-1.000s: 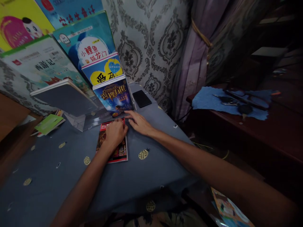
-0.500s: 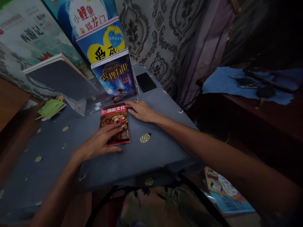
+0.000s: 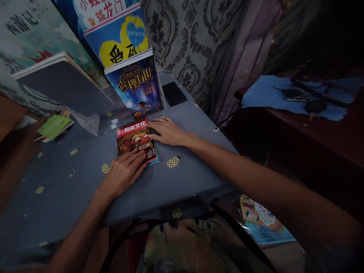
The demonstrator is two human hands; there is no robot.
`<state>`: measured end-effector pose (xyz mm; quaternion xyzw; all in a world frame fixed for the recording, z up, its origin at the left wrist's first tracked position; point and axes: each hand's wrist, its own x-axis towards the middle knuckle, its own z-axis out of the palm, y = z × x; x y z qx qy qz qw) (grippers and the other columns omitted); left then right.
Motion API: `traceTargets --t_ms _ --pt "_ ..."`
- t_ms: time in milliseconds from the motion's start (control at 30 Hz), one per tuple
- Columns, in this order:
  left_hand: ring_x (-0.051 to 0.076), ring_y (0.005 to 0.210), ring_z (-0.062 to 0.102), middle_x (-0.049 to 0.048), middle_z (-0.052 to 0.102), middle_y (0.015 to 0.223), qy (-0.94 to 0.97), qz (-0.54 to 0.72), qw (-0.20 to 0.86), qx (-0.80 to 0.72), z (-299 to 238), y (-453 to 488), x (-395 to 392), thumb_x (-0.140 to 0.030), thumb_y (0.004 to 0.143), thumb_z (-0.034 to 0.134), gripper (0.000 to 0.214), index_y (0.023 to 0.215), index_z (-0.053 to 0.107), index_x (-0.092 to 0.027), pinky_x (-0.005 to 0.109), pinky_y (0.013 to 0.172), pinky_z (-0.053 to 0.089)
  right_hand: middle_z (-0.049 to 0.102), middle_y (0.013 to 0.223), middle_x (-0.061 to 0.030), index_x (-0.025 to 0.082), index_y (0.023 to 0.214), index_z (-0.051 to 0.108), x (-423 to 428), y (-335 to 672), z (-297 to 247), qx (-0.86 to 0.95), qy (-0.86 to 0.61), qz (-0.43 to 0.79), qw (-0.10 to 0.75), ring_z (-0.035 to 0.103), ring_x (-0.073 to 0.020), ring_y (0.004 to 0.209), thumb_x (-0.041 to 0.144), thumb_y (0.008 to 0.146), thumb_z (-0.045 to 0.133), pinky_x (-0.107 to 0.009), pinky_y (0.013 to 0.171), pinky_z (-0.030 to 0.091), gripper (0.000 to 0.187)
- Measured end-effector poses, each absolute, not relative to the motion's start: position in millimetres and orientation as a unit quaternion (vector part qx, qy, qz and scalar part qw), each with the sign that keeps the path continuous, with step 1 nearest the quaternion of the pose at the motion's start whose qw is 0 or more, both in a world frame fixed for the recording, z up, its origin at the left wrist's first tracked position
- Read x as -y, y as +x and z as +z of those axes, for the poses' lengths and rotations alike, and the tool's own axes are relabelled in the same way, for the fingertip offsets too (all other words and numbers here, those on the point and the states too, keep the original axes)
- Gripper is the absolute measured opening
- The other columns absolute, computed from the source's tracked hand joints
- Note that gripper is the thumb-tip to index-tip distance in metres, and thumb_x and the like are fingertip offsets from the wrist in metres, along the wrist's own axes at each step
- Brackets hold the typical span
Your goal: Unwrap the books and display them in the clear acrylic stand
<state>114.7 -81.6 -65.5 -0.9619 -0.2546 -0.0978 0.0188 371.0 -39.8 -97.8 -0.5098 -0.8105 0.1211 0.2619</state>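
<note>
A small book with a red title band and a mask picture on its cover point(image 3: 139, 138) lies on the cloth-covered table. My left hand point(image 3: 123, 170) lies over its lower edge, fingers side by side on the cover and slightly bent. At the upper right edge, the fingertips of my right hand point(image 3: 167, 131) touch the same book, with fingers extended. A light blue strip point(image 3: 154, 160) shows from under the book's lower right corner; whether it is a page or another book I cannot tell.
Behind stand a dark blue book point(image 3: 136, 87), a yellow-and-blue book point(image 3: 116, 38) and a grey-backed book point(image 3: 65, 87) in a clear holder. A black flat phone-like object point(image 3: 174, 94) lies beside them. Green cards point(image 3: 54, 126) are at left; a colourful book point(image 3: 264, 223) sits below, right.
My left hand has drawn its fingers and thumb in at the book's lower edge. The cover has shifted slightly, exposing the blue strip. My right hand stays at the upper right edge.
</note>
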Motion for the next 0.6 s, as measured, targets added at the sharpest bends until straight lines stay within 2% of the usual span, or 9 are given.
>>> traceTargets --t_ms 200,333,533,600 --pt "0.027 0.117 0.069 0.0097 0.075 0.122 -0.963 -0.154 0.071 0.210 -69.6 116.5 80.3 -0.029 0.103 0.045 0.033 0.124 0.068 -0.018 0.044 0.098 0.061 0.054 0.151 -0.0148 0.018 0.141 0.056 43.4 371.2 -95.2 0.824 -0.505 0.110 0.230 0.042 -0.0339 0.143 0.049 0.101 0.048 -0.054 0.115 0.029 0.051" --pt "0.027 0.119 0.069 0.0085 0.075 0.123 -0.961 -0.161 0.068 0.215 -70.6 116.9 81.6 -0.032 0.102 0.050 0.030 0.123 0.068 -0.020 0.045 0.097 0.061 0.043 0.160 -0.0141 0.022 0.147 0.051 45.0 372.1 -94.6 0.828 -0.502 0.114 0.225 0.037 -0.0349 0.147 0.059 0.099 0.047 -0.056 0.117 0.026 0.061" --pt "0.027 0.117 0.069 0.0097 0.075 0.122 -0.957 -0.177 0.082 0.216 -73.0 118.7 84.8 -0.036 0.101 0.054 0.029 0.118 0.069 -0.018 0.044 0.095 0.061 0.024 0.168 -0.0167 0.022 0.159 0.031 47.1 375.7 -94.9 0.852 -0.460 0.176 0.180 0.017 -0.0411 0.154 0.080 0.074 0.067 -0.062 0.122 0.013 0.109" --pt "0.028 0.117 0.069 0.0105 0.075 0.122 -0.957 -0.174 0.090 0.214 -71.5 119.5 86.0 -0.036 0.101 0.053 0.030 0.117 0.069 -0.017 0.043 0.094 0.061 0.021 0.168 -0.0171 0.022 0.161 0.026 47.7 376.1 -95.1 0.857 -0.449 0.188 0.168 0.014 -0.0417 0.155 0.082 0.069 0.069 -0.063 0.122 0.010 0.118"
